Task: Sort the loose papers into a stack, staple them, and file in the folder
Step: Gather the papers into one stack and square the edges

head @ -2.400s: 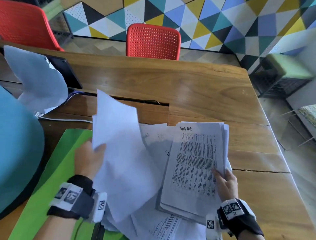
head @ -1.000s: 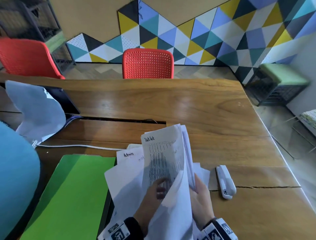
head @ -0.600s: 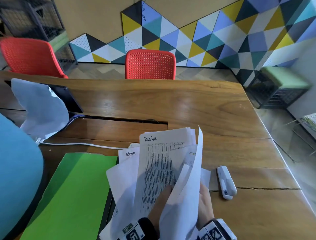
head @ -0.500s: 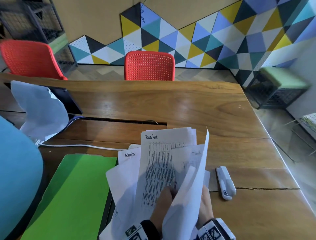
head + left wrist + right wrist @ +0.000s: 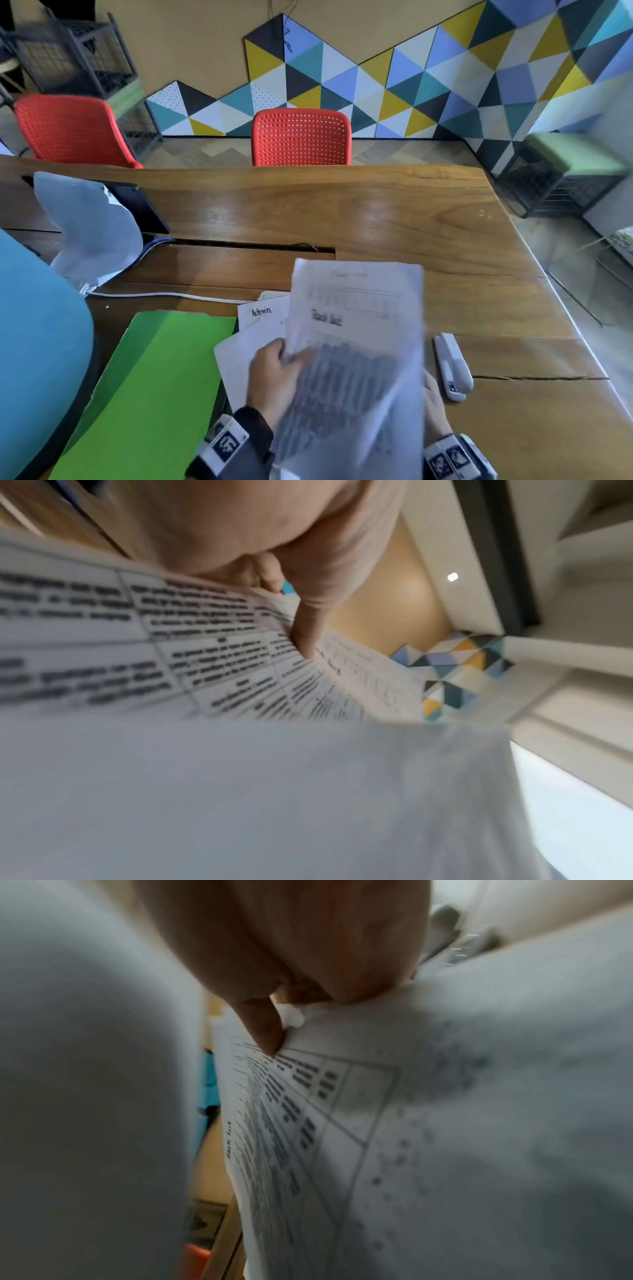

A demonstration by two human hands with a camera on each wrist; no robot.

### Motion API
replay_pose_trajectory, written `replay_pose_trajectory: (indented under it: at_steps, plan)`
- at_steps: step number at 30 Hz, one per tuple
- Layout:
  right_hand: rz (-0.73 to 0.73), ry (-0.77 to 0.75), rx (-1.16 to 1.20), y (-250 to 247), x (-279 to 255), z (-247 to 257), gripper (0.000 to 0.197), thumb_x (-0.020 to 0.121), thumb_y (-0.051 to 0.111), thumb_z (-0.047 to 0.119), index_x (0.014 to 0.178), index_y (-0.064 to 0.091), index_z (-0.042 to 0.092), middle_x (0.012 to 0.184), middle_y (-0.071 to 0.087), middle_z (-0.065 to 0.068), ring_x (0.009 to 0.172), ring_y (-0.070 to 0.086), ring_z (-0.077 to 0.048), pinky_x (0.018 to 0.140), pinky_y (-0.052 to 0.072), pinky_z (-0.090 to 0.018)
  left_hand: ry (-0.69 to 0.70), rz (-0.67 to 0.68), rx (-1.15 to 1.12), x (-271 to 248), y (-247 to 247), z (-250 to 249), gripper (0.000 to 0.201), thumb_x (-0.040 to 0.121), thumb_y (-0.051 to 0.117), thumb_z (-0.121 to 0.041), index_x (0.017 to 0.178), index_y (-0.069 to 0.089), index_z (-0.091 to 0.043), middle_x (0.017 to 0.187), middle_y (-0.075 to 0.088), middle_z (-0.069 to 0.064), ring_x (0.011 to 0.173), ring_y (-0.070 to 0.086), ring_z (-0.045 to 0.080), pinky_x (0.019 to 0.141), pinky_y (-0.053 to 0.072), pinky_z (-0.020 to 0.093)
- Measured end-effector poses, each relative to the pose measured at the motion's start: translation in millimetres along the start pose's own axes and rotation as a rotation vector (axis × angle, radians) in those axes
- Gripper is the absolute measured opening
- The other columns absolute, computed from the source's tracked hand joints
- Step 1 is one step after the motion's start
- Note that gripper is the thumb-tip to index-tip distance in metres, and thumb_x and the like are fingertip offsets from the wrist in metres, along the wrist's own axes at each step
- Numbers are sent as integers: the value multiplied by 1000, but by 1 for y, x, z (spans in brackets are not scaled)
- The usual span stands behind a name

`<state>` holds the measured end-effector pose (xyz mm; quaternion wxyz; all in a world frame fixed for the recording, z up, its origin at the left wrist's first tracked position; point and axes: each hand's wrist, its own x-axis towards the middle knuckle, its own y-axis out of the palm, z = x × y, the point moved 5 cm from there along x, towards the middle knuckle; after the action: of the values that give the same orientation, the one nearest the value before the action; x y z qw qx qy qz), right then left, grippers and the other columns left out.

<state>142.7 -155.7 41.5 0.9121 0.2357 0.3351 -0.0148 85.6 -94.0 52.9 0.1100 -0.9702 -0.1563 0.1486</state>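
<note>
A motion-blurred bundle of printed papers (image 5: pixel 356 356) stands raised off the wooden table (image 5: pixel 342 212), held between both hands. My left hand (image 5: pixel 277 377) grips its left edge, thumb on the printed face (image 5: pixel 308 631). My right hand (image 5: pixel 433 407) holds the right edge, mostly hidden behind the sheets; in the right wrist view its thumb (image 5: pixel 263 1031) presses the papers (image 5: pixel 342 1123). More loose sheets (image 5: pixel 260 318), one marked "Admin", lie underneath. A green folder (image 5: pixel 154 387) lies flat to the left. A white stapler (image 5: pixel 452 366) rests just right of the papers.
A curled white sheet (image 5: pixel 89 226) leans on a dark tablet (image 5: pixel 140 209) at the back left, with a white cable (image 5: pixel 154 294) running along the table. A blue rounded object (image 5: pixel 37 342) fills the left edge. Two red chairs (image 5: pixel 301 137) stand behind the table.
The bundle has swung up from a fanned, folded-over state to a flatter upright sheaf facing me; both hands have stayed on its edges. Earlier still the stapler was covered by papers.
</note>
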Motion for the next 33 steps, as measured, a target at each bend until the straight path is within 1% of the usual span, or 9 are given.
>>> replay_pose_trajectory:
  at_steps: [2,4,7,11,18,22,24,28,33]
  plan:
    - [-119,55,-148,-177,-34,23,25,86,61,3,104,63,-15,83,70,-32,73,66,-27,73,50,-35,-71,-28,157,6,-7,31,42,83,74,-29,59,43,-15,51,42,-5,47,36,11,46,29,27]
    - [-251,74,-236,-227,-21,6,36,95,58,26,103,71,-6,94,75,-27,82,70,-32,83,52,-40,-147,104,225,-1,2,64,44,82,75,-33,57,45,-14,55,44,-4,49,38,13,47,34,32]
    - [-190,176,-324,-236,-11,-25,68,84,49,72,108,76,15,105,77,-13,99,73,-32,100,50,-49,-190,30,323,-14,9,94,59,81,75,-36,49,29,-20,41,31,-7,43,28,11,52,25,27]
    - [-84,235,-386,-240,-7,-28,66,77,67,66,127,64,23,115,75,-8,106,71,-29,100,51,-50,-208,12,478,-21,15,101,61,91,58,-44,47,28,-14,38,32,-4,38,31,5,56,26,26]
    - [-84,278,-386,-238,-5,-23,91,73,41,86,101,73,6,61,65,-8,49,62,-23,44,43,-23,-61,-272,474,0,-9,75,58,93,43,-57,50,41,-17,63,54,-1,54,51,23,61,54,42]
    - [-142,239,-379,-232,-10,-19,69,84,34,78,91,60,16,50,66,2,40,62,-13,38,45,-20,281,-284,495,6,-26,26,56,96,53,-38,50,23,-27,52,32,-11,43,27,10,42,31,26]
    - [-171,245,-380,-235,-7,-21,67,80,38,81,84,60,17,54,67,1,43,64,-14,41,48,-21,186,-138,433,8,-23,38,55,96,52,-42,51,27,-23,47,26,-11,41,20,8,43,19,22]
    - [-246,226,-473,-247,-5,-27,96,60,65,84,128,63,16,109,75,-7,97,72,-26,84,59,-44,-64,38,470,4,-6,86,60,97,38,-55,49,33,-18,45,32,-4,40,28,15,48,24,26]
    - [-303,78,-685,-243,-17,-27,53,64,89,22,107,70,-1,82,77,-16,75,72,-32,74,59,-45,-80,53,713,-6,-5,110,57,86,42,-71,87,52,-15,106,47,6,94,50,20,79,47,34]
